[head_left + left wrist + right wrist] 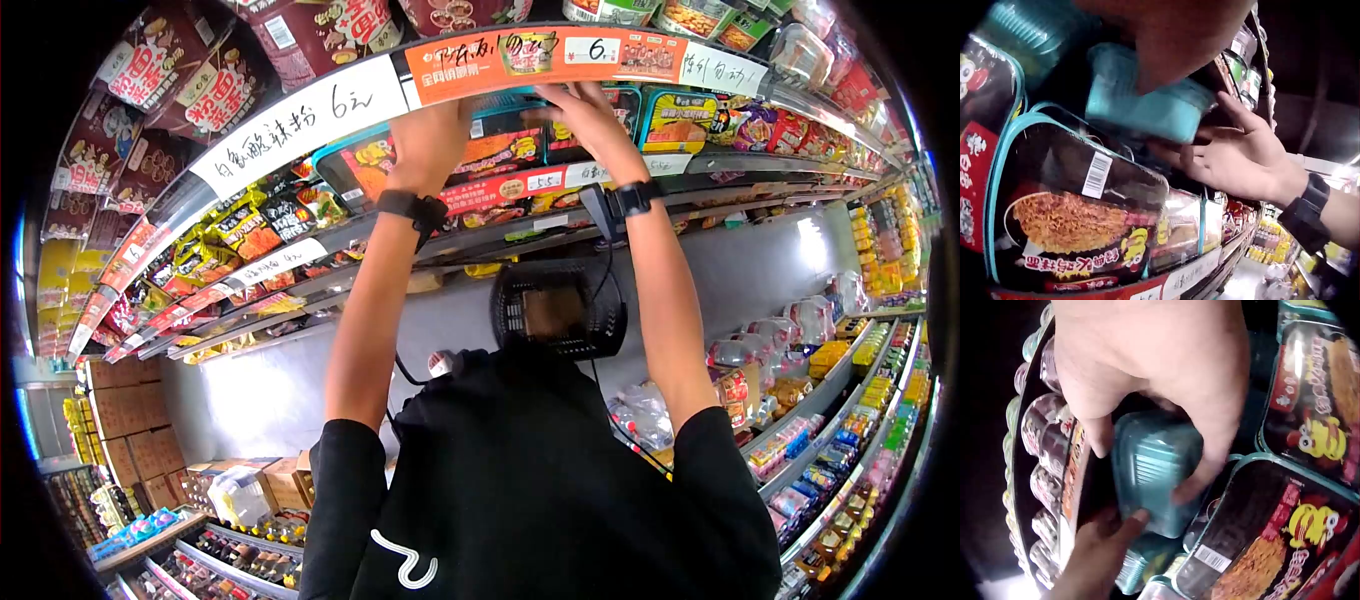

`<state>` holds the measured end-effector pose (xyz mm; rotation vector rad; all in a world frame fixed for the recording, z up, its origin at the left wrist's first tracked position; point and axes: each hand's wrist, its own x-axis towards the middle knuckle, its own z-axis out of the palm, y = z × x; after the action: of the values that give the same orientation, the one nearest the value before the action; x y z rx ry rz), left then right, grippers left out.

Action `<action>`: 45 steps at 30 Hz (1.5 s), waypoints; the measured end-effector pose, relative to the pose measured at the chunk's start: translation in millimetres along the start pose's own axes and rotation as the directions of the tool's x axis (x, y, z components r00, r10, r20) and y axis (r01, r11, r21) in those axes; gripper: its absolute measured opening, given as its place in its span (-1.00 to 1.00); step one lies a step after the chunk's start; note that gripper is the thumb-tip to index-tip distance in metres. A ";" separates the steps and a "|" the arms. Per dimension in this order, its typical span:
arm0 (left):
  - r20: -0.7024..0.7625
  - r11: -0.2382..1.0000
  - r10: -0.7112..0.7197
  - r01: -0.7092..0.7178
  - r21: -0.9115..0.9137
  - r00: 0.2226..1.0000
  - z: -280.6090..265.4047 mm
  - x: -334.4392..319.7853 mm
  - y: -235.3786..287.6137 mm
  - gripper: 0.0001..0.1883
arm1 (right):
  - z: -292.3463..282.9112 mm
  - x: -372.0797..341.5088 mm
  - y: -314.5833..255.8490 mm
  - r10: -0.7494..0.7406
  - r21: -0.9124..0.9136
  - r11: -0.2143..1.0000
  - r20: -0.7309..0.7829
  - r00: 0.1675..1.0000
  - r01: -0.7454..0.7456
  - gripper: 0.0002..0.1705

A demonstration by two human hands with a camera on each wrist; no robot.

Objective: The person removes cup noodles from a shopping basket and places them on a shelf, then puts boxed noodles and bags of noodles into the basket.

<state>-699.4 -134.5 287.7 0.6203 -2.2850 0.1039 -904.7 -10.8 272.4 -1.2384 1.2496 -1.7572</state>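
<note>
A teal plastic box point(1157, 472) sits tilted between both hands in the gap above the shelf's upright boxes, its underside showing. In the right wrist view, the right hand point(1154, 362) curls its thumb and fingers around the box's sides. The left hand point(1097, 550) has its thumb on the box's lower end; its other fingers are mostly hidden. The left wrist view shows the teal box point(1141, 106) under the blurred left hand point(1179, 37), with the right hand point(1241, 150) at its far end. From the head, the left hand point(435, 140) and right hand point(585, 115) reach beneath an orange price strip.
Boxed noodles point(1072, 212) with teal rims stand upright along the shelf front. Noodle tubs point(215, 90) line the shelf above, and bagged noodles point(245, 230) fill the left. A black basket point(505, 310) is below the arms, over a grey floor point(250, 385).
</note>
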 end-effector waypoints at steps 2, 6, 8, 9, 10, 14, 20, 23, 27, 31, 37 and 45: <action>-0.018 1.000 -0.001 0.001 0.001 1.000 7.4 3.8 -10.6 -0.67 | -3.5 17.6 -0.9 0.050 -0.427 0.901 -0.070 0.996 -0.075 -0.58; 0.103 0.995 -0.011 0.001 0.100 0.995 19.9 7.0 -16.8 -0.64 | -6.6 43.1 34.4 -0.295 -0.797 0.600 -0.133 0.946 0.075 -0.68; 0.135 0.980 0.050 -0.075 0.186 0.990 24.8 10.5 -18.5 -0.62 | 1.0 43.5 38.7 -0.444 -0.776 0.603 -0.133 0.886 0.185 -0.72; 0.111 0.980 0.052 -0.072 0.186 0.992 28.6 9.3 -20.6 -0.61 | 5.3 41.2 40.3 -0.458 -0.727 0.653 -0.158 0.875 0.211 -0.73; 0.086 0.980 0.053 -0.068 0.188 0.995 31.7 5.1 -23.1 -0.61 | 3.4 41.3 43.9 -0.471 -0.762 0.606 -0.111 0.875 0.230 -0.71; 0.174 0.970 -0.017 -0.026 0.243 0.985 11.9 4.0 -9.1 -0.61 | 7.4 23.9 22.1 -0.207 -0.771 0.632 -0.074 0.975 0.076 -0.65; -0.057 0.983 0.112 -0.102 0.149 0.992 -2.0 -3.0 -1.2 -0.81 | 12.3 -69.6 1.0 -0.499 -0.719 0.643 -0.134 0.856 0.262 -0.72; -0.002 0.991 0.025 -0.024 0.131 1.000 -24.2 -19.0 13.2 -0.74 | 13.0 -150.6 -13.1 -0.334 -0.614 0.783 -0.284 0.899 0.097 -0.77; -0.041 0.991 0.137 -0.136 0.010 0.990 -59.1 -75.8 15.6 -0.80 | 1.4 -276.9 12.9 -0.117 -0.610 0.770 -0.423 0.898 -0.187 -0.82; 0.161 0.973 -0.190 0.208 -0.105 0.969 -48.3 -217.1 -24.8 -0.82 | -7.1 -400.3 42.2 0.128 -0.445 0.727 -0.661 0.739 -0.523 -0.78; 0.439 0.598 -0.621 0.755 -0.269 0.649 -83.5 -449.7 -79.5 -0.84 | 7.3 -398.1 -24.4 0.062 -0.646 0.547 -0.604 0.795 -0.533 -0.75; 0.383 0.441 -0.626 0.713 -0.545 0.680 -197.2 -304.0 -49.1 -0.83 | 90.8 -250.1 -172.9 -0.418 -0.704 0.547 0.239 0.876 0.453 -0.76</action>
<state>-365.7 -5.0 212.6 1.1033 -1.7960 -1.1393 -729.3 237.7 363.0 -2.2205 1.8566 -1.5227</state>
